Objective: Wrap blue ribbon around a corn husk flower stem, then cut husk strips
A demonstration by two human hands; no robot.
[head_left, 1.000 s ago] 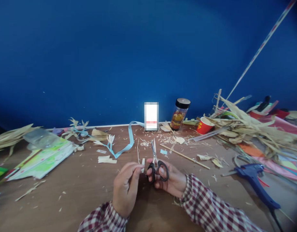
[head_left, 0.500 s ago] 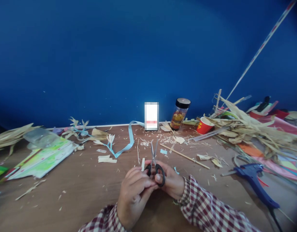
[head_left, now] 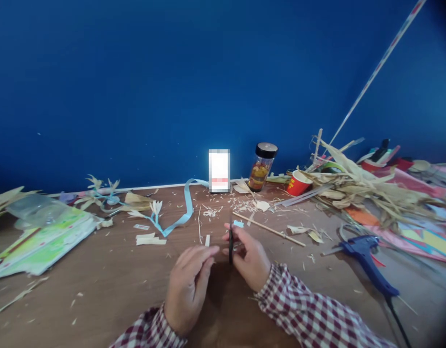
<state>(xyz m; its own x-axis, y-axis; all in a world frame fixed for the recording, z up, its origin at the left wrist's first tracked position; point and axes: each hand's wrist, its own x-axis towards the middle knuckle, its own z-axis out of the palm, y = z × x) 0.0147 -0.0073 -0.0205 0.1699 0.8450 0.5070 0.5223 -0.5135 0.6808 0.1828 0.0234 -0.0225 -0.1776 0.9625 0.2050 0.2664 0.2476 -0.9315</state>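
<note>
My right hand (head_left: 252, 256) grips a pair of dark-handled scissors (head_left: 230, 244), now seen edge-on with the point away from me. To the left, my left hand (head_left: 189, 285) is held over the table apart from the scissors, its fingers stretched out and the thumb a little below them. I see nothing held in it. Just beyond its fingers a short pale strip (head_left: 207, 239) shows, its lower end hidden. Past the scissors lie a small light-blue scrap (head_left: 238, 224) and a thin stick (head_left: 270, 229). A light-blue ribbon (head_left: 188, 208) curls behind, beside pale husk petals (head_left: 156, 208).
Pale shavings litter the brown table (head_left: 110, 270). A blue glue gun (head_left: 368, 261) lies right, below a heap of dry husks (head_left: 339, 188). A red paper cup (head_left: 298, 183) and a black-lidded jar (head_left: 262, 166) stand near the blue wall. A painted sheet (head_left: 52, 241) lies left.
My hands have moved apart; the left has come off the scissors and its fingers have straightened. The scissors have turned edge-on in my right hand. The whole view has shifted slightly.
</note>
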